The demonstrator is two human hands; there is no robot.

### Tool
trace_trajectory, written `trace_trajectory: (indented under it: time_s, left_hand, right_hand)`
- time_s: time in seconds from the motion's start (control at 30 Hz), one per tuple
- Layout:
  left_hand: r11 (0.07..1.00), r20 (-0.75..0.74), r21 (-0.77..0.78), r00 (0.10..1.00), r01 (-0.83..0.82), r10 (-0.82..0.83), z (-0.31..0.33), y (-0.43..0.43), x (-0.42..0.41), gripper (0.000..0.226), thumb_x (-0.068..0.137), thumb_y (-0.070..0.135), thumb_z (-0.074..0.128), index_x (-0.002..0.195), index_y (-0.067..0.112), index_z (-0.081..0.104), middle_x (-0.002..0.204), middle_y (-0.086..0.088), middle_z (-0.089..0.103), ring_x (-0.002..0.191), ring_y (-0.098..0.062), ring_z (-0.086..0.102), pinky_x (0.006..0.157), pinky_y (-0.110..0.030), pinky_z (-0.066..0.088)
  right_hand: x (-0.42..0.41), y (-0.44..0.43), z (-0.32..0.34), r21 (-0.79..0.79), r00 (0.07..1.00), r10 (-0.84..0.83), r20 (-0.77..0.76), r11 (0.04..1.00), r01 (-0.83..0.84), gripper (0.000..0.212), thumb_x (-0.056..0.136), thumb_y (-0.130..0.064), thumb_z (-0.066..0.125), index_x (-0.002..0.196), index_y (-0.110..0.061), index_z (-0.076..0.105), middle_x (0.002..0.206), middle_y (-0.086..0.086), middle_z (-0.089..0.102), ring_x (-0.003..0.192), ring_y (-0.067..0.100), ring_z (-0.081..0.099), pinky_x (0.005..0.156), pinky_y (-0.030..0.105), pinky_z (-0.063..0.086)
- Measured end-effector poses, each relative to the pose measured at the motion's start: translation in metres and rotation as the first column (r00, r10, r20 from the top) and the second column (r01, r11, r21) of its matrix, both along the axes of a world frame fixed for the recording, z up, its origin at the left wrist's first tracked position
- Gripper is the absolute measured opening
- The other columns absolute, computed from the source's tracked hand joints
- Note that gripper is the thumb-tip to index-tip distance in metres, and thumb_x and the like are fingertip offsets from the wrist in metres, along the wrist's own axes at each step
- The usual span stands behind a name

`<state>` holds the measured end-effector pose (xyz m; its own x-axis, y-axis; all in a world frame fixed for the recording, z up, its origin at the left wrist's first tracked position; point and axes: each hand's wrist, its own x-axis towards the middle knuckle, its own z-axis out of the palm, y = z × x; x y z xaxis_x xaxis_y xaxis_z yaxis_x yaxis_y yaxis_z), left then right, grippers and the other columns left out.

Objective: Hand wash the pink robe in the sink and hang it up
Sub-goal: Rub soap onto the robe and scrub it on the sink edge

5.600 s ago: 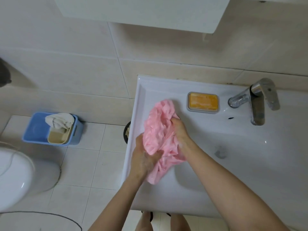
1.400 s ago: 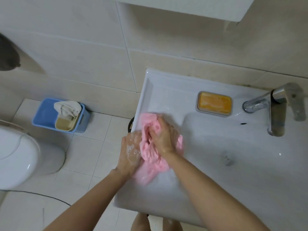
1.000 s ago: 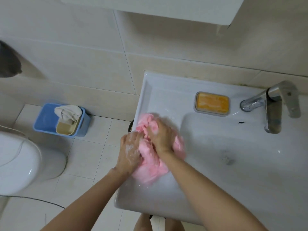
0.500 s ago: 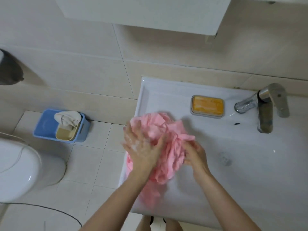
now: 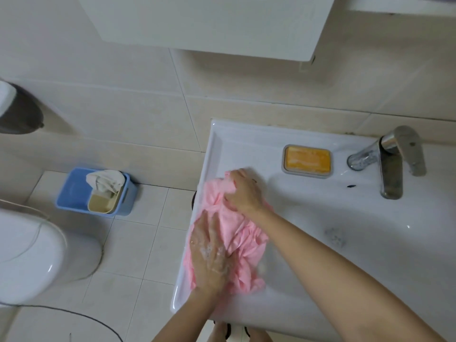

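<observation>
Lying bunched on the flat ledge at the sink's (image 5: 345, 280) nine o'clock side, taking the wall as twelve, the robe (image 5: 241, 238) is looking wet and crumpled, with one fold trailing toward the basin. The left hand (image 5: 209, 255) is pressing down on the end of the robe nearest the person, at about seven o'clock. Its fingers are lying straight and spread, and suds are clinging to the back of it. The right hand (image 5: 243, 191) is working at the far end of the robe, at about ten o'clock. Its fingers are curling around a gathered lump of pink fabric and gripping it. The two hands are sitting apart, with a stretch of robe between them.

Soap (image 5: 307, 159), orange, is sitting in a grey dish (image 5: 306, 174) at twelve o'clock on the sink's back ledge. The tap (image 5: 392, 164) is standing at two o'clock, just beside the dish. The drain (image 5: 334, 236) is showing at three o'clock from the robe. Off at nine o'clock on the floor, a blue bin (image 5: 74, 193) is holding a crumpled cloth (image 5: 106, 180), and a toilet (image 5: 32, 257) is standing near it at eight o'clock.
</observation>
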<state>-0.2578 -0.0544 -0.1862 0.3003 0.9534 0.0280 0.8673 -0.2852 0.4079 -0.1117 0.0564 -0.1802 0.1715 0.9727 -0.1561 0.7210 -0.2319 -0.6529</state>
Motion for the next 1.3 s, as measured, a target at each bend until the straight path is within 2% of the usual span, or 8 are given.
trace_trajectory:
  time_s: [0.13, 0.37, 0.47, 0.6, 0.77, 0.97, 1.07, 1.3]
  left_hand:
    - [0.995, 0.058, -0.086, 0.997, 0.059, -0.054, -0.007, 0.006, -0.011, 0.07, 0.072, 0.049, 0.054, 0.125, 0.004, 0.051, 0.117, -0.008, 0.054, 0.103, -0.021, 0.051, 0.087, -0.028, 0.04]
    - [0.994, 0.013, -0.11, 1.0, 0.01, -0.009, -0.017, 0.009, -0.015, 0.065, 0.05, 0.025, 0.072, 0.112, 0.009, 0.059, 0.105, -0.003, 0.047, 0.09, -0.021, 0.046, 0.085, -0.025, 0.026]
    - [0.999, 0.083, -0.039, 0.996, 0.021, -0.018, -0.006, 0.009, -0.015, 0.046, 0.08, 0.027, 0.058, 0.12, 0.005, 0.061, 0.127, -0.011, 0.052, 0.12, -0.03, 0.046, 0.11, -0.044, 0.02]
    - [0.999, 0.086, -0.051, 0.996, -0.003, 0.007, -0.008, 0.01, -0.019, 0.076, 0.083, 0.019, 0.067, 0.148, 0.012, 0.028, 0.158, 0.002, 0.015, 0.147, -0.017, 0.007, 0.119, -0.044, -0.002]
    - [0.989, -0.168, -0.096, 0.981, -0.11, 0.093, -0.004, 0.003, -0.013, 0.079, 0.09, 0.058, 0.01, 0.148, 0.005, 0.022, 0.156, -0.023, 0.007, 0.145, -0.038, 0.004, 0.114, -0.051, 0.019]
    - [0.978, -0.044, -0.158, 0.991, -0.135, 0.129, 0.0, 0.015, -0.022, 0.069, 0.071, 0.064, 0.053, 0.114, 0.01, 0.049, 0.136, -0.028, 0.046, 0.106, -0.041, 0.061, 0.068, -0.037, 0.055]
    - [0.957, -0.036, -0.227, 0.984, -0.179, 0.176, -0.006, 0.016, -0.023, 0.072, 0.068, 0.047, 0.056, 0.126, 0.004, 0.053, 0.137, -0.017, 0.048, 0.112, -0.035, 0.058, 0.076, -0.029, 0.05]
    - [0.929, 0.002, -0.318, 0.979, -0.19, 0.201, 0.003, 0.021, -0.017, 0.077, 0.039, 0.021, 0.092, 0.097, 0.006, 0.043, 0.112, -0.024, 0.058, 0.072, -0.034, 0.066, 0.048, -0.026, 0.052]
  right_hand:
    - [0.013, -0.025, 0.035, -0.025, 0.825, -0.163, -0.541, 0.984, 0.177, 0.061, 0.068, 0.003, 0.069, 0.117, -0.028, 0.053, 0.108, -0.018, 0.058, 0.103, 0.01, 0.055, 0.085, 0.024, 0.047]
    - [-0.012, -0.081, -0.018, 0.323, 0.946, -0.028, 0.323, 0.943, -0.082, 0.027, 0.062, -0.021, 0.056, 0.085, -0.021, 0.071, 0.088, -0.001, 0.069, 0.079, 0.021, 0.069, 0.07, 0.03, 0.049]
    - [0.014, -0.032, -0.015, 0.267, 0.972, -0.053, 0.227, 0.964, -0.01, 0.032, 0.052, -0.009, 0.049, 0.075, -0.016, 0.071, 0.081, 0.005, 0.069, 0.074, 0.027, 0.068, 0.053, 0.03, 0.054]
    - [-0.017, -0.07, 0.021, 0.144, 0.971, -0.241, -0.008, 0.96, 0.239, 0.031, 0.067, -0.025, 0.046, 0.089, -0.021, 0.067, 0.099, -0.002, 0.065, 0.095, 0.024, 0.058, 0.081, 0.035, 0.046]
    - [-0.048, -0.084, 0.011, 0.284, 0.954, -0.135, 0.268, 0.957, 0.056, 0.031, 0.073, -0.033, 0.046, 0.097, -0.022, 0.062, 0.092, 0.001, 0.066, 0.083, 0.026, 0.062, 0.078, 0.038, 0.036]
    - [-0.014, -0.018, 0.015, 0.105, 0.94, -0.341, 0.033, 0.936, 0.336, 0.012, 0.071, -0.002, 0.067, 0.082, -0.004, 0.07, 0.085, 0.015, 0.069, 0.081, 0.033, 0.064, 0.071, 0.032, 0.047]
    - [-0.038, -0.087, 0.023, 0.302, 0.971, -0.225, -0.084, 0.923, 0.24, 0.023, 0.072, -0.004, 0.055, 0.089, -0.013, 0.067, 0.094, 0.005, 0.067, 0.088, 0.021, 0.056, 0.083, 0.025, 0.041]
    - [-0.017, -0.019, 0.015, 0.163, 0.968, 0.095, 0.231, 0.977, -0.135, 0.027, 0.095, -0.028, 0.047, 0.117, -0.024, 0.061, 0.111, 0.003, 0.06, 0.104, 0.023, 0.055, 0.091, 0.031, 0.037]
